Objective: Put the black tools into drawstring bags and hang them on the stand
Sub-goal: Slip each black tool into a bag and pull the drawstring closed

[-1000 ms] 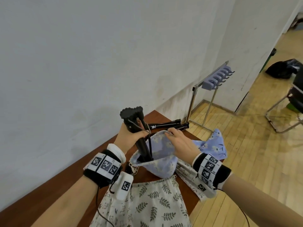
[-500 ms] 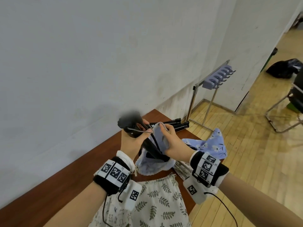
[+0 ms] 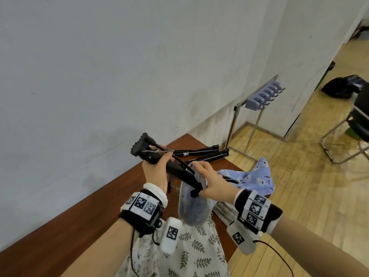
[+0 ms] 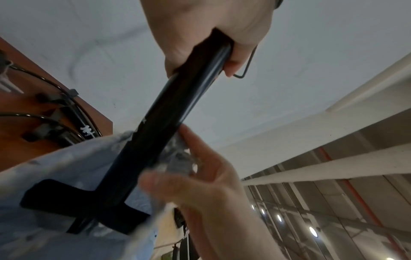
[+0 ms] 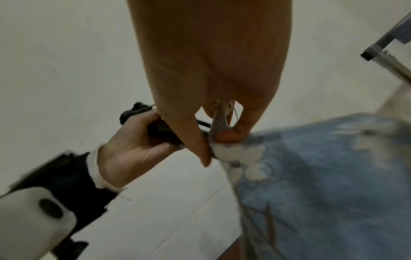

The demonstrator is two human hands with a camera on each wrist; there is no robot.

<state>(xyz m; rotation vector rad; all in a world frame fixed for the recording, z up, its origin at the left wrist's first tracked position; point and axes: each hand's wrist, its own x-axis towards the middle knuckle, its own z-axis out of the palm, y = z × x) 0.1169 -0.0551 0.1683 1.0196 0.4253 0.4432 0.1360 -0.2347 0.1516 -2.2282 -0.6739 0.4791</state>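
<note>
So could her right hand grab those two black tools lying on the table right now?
Probably not yet: the right hand is pinching the blue bag around the held tool. The two black tools lie uncovered just beyond.

Black tool (image 3: 159, 162) slants half inside pale-blue floral drawstring bag (image 3: 194, 206); hook stand (image 3: 257, 100) stands beyond.

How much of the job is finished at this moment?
Done: nothing hangs on the stand. In hand: the left hand grips a black tool whose lower end sits in the blue bag, which the right hand pinches. Left: two black tools on the table.
</note>
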